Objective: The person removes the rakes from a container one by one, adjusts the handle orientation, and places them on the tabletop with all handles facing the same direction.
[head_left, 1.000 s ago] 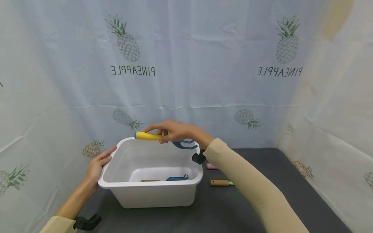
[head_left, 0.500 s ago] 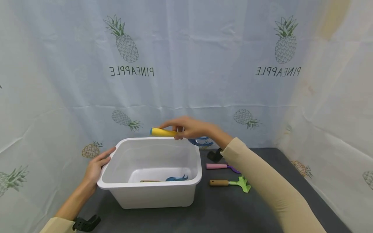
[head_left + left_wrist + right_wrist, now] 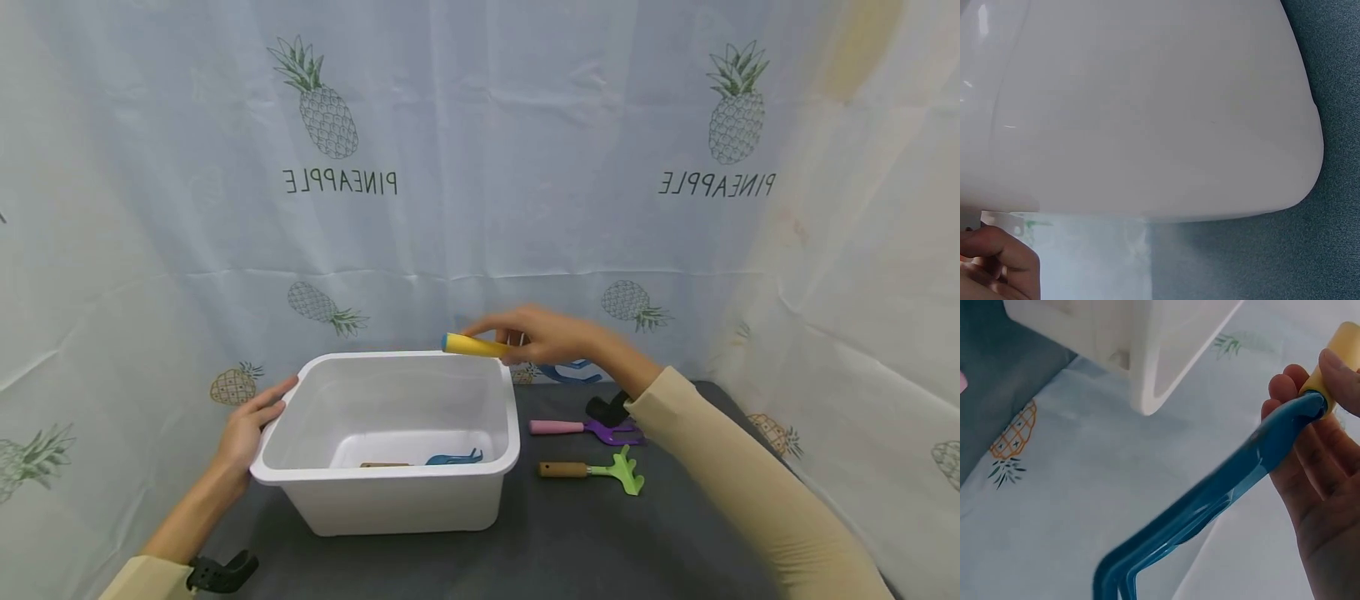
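Note:
My right hand (image 3: pixel 555 335) holds a hand rake by its yellow handle (image 3: pixel 472 344), in the air just over the right rim of a white plastic tub (image 3: pixel 397 507). The rake's blue metal head (image 3: pixel 1210 487) slants away from the thumb and fingers in the right wrist view; its tine ends run out of that frame. At the tub's left side, my left hand (image 3: pixel 243 437) grips the rim, with bent fingers (image 3: pixel 1007 253) showing in the left wrist view. Inside the tub lies another tool with a blue head (image 3: pixel 453 458) and wooden handle, partly hidden by the front wall.
Right of the tub, a purple fork with a pink handle (image 3: pixel 557 427) lies on the dark table (image 3: pixel 570 550). Nearer the front is a green hand rake (image 3: pixel 622 472) with a wooden handle. A pineapple-print curtain (image 3: pixel 480 167) hangs behind and at both sides.
My right hand has carried the yellow-handled rake rightward, from above the tub to its right rim. The purple fork and green rake have come into sight. My left hand has stayed on the rim.

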`<state>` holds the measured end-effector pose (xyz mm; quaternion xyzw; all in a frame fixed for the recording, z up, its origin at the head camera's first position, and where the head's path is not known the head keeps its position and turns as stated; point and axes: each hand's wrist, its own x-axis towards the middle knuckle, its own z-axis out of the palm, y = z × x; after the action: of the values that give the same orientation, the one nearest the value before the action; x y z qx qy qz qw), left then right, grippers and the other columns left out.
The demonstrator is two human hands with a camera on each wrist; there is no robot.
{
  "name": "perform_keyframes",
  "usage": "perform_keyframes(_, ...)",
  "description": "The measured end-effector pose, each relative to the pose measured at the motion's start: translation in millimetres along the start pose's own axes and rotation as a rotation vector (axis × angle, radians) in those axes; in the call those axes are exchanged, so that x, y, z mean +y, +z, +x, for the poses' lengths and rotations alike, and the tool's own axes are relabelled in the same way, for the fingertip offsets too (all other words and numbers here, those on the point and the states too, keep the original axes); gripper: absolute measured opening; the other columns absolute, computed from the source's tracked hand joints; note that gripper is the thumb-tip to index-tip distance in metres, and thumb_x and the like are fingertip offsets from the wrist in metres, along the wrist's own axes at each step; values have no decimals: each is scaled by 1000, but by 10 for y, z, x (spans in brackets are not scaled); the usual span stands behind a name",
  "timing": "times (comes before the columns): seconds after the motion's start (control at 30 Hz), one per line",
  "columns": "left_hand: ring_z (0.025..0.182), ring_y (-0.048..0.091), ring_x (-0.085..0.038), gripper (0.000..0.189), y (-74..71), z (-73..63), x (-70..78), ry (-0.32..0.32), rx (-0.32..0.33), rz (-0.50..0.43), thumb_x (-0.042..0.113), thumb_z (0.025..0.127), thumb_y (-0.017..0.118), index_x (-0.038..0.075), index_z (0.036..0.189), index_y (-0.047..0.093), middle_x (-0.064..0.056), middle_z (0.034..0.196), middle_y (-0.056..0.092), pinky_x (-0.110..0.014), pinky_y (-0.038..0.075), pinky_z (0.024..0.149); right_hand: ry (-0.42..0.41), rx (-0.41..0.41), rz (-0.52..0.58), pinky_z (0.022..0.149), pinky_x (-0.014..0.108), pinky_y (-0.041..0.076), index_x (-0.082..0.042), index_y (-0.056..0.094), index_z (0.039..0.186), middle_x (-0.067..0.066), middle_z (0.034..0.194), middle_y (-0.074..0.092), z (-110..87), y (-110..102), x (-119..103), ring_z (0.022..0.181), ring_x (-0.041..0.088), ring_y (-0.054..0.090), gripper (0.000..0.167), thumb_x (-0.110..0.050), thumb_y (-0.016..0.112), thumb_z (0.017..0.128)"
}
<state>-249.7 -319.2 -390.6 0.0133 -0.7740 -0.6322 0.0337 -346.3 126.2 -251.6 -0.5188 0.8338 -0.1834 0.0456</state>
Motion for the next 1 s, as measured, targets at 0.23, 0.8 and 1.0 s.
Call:
perform_keyframes(0.23,104,63,13,58,19,3,1,-5,-2,29,35,112,41,11,163,30,19,149,49,-18,56,85,42,15,-55,82,31,59,-31,57,147,-3,126,70,-296,33,72,97,12,68,58,-4,65,96)
perform_keyframes(0.8,104,61,15,57,19,-5,6,-13,-10,48,35,112,38,11,164,27,-2,167,36,-17,55,85,61,-1,-45,86,31,60,-31,55,149,-4,136,68,-956,254,201,110,18,69,67,4,65,93)
perform_keyframes(1.0,104,62,13,57,5,-5,-3,-16,-6,46,36,112,39,12,163,29,9,159,44,-19,56,85,75,10,0,81,31,60,-29,54,150,-5,136,67,-1191,353,291,108,15,70,66,3,66,93)
